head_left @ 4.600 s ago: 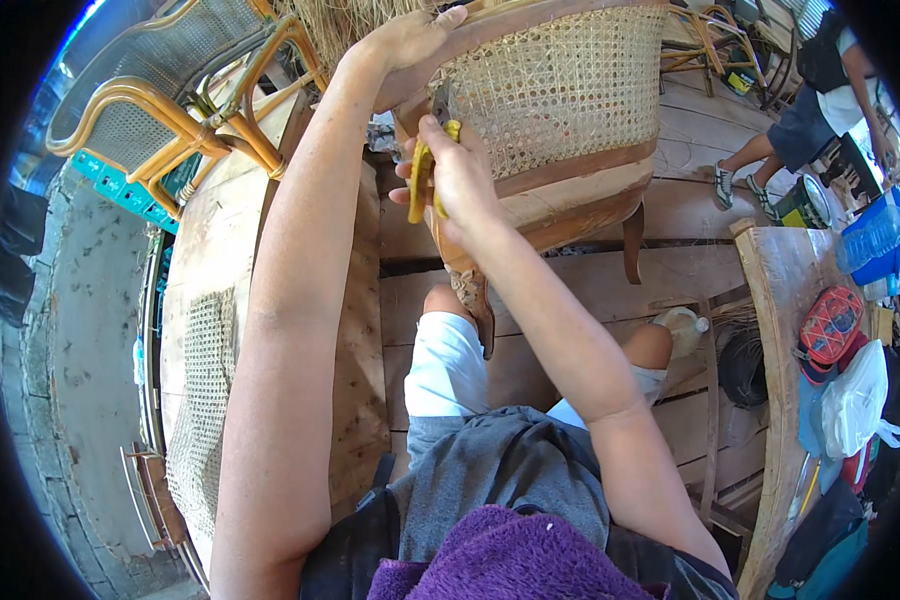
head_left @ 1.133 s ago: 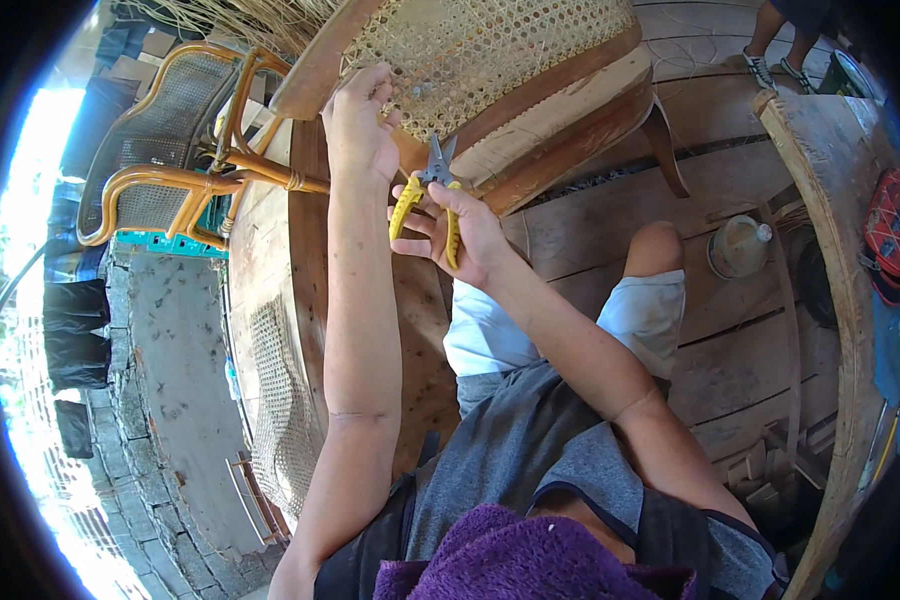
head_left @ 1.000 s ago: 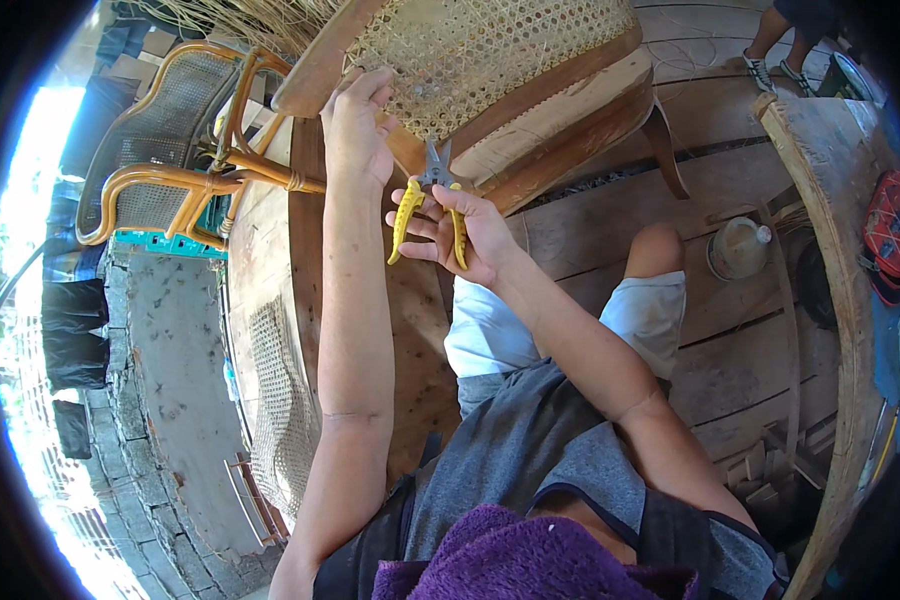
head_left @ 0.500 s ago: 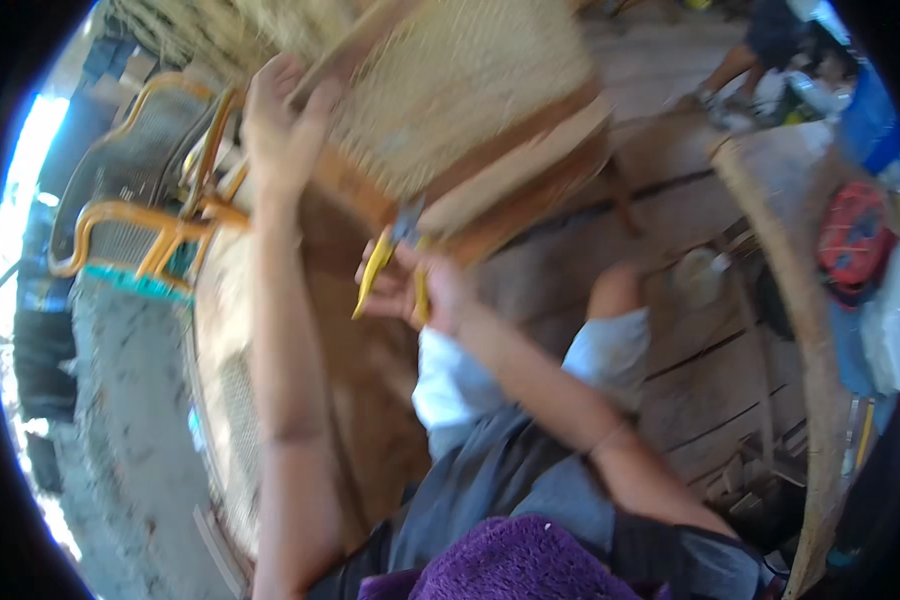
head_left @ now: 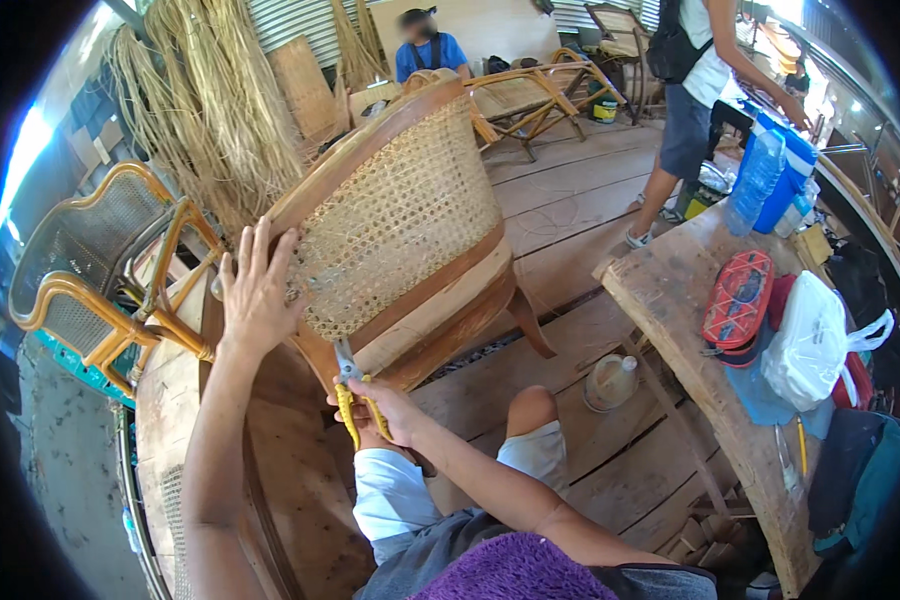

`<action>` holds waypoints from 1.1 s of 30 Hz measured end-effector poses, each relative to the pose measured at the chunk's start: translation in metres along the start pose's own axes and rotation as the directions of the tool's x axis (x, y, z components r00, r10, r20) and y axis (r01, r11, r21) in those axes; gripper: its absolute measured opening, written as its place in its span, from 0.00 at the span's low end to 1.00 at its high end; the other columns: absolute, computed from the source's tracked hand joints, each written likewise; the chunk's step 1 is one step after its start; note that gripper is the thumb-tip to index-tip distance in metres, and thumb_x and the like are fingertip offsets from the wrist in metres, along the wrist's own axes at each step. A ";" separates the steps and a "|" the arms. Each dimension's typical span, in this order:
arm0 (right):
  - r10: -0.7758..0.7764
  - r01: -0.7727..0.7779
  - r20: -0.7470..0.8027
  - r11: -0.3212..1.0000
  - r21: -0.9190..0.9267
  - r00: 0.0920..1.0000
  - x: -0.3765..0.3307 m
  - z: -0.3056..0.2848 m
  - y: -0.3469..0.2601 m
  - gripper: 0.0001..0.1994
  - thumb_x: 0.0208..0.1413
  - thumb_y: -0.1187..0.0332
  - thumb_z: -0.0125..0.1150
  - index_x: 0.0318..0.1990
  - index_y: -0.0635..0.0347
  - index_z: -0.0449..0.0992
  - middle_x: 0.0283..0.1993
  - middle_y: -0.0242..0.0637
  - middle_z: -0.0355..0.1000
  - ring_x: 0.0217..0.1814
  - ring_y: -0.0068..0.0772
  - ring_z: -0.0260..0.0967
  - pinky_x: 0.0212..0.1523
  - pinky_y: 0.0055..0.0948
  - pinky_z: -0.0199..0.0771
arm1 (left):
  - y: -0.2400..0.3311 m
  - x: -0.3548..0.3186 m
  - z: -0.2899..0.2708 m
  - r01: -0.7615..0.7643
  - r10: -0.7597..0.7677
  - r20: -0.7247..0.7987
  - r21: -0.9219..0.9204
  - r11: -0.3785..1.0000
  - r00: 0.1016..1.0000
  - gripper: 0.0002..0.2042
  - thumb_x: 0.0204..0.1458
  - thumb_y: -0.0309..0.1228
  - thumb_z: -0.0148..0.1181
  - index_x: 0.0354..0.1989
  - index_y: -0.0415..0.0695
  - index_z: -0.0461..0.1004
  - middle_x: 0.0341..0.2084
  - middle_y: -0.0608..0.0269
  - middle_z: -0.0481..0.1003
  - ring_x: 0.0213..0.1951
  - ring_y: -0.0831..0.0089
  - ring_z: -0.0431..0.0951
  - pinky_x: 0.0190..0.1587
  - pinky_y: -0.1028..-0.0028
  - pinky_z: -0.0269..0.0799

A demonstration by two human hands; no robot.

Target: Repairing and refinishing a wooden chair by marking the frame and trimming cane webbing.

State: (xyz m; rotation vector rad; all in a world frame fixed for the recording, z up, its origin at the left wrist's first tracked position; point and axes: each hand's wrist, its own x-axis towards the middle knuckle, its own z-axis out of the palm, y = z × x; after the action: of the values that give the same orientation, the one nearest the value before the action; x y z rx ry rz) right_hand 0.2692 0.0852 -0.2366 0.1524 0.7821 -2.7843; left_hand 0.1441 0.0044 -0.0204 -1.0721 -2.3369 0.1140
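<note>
Gripped in the right hand [head_left: 398, 414], one pair of pliers [head_left: 348, 374] is being held by its two yellow handles, which are standing apart. Its grey metal head is being pointed up at the lower left corner of one chair [head_left: 400, 228]; whether they are touching cannot be told. Open, with fingers fanned, the left hand [head_left: 260, 308] is being rested against the chair's left edge. Ahead of two knees [head_left: 533, 405], the chair is showing a curved brown wooden frame, one broad panel [head_left: 410, 185] of straw-coloured woven cane, many small holes, one paler wooden strip [head_left: 445, 307] and one bowed leg [head_left: 532, 325]. Leftward, one armchair [head_left: 82, 245] of glossy bent rattan is being seen near bundles of stringy fibre [head_left: 170, 110]. One red case [head_left: 738, 300] and one crinkled white plastic bag [head_left: 808, 345] are being supported by one rough-edged wooden table [head_left: 660, 290]. Two other people are being seen: one in blue [head_left: 432, 60], one standing in shorts [head_left: 685, 130].
</note>
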 end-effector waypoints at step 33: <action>-0.236 -0.085 -0.319 0.669 -0.738 0.918 -0.103 -0.013 0.012 0.19 0.54 0.65 0.60 0.52 0.61 0.67 0.30 0.34 0.68 0.22 0.22 0.67 0.17 0.25 0.66 | -0.029 0.004 0.057 -0.103 0.100 -0.226 -0.004 0.995 0.969 0.55 0.29 0.26 0.74 0.72 0.53 0.51 0.74 0.58 0.44 0.73 0.51 0.47 0.67 0.48 0.51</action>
State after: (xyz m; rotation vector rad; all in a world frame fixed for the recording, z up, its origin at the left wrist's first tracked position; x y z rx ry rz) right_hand 0.3717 0.1032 -0.2370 0.5366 2.0000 -2.2633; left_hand 0.0927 -0.0040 -0.0582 -1.1495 -2.0845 0.0112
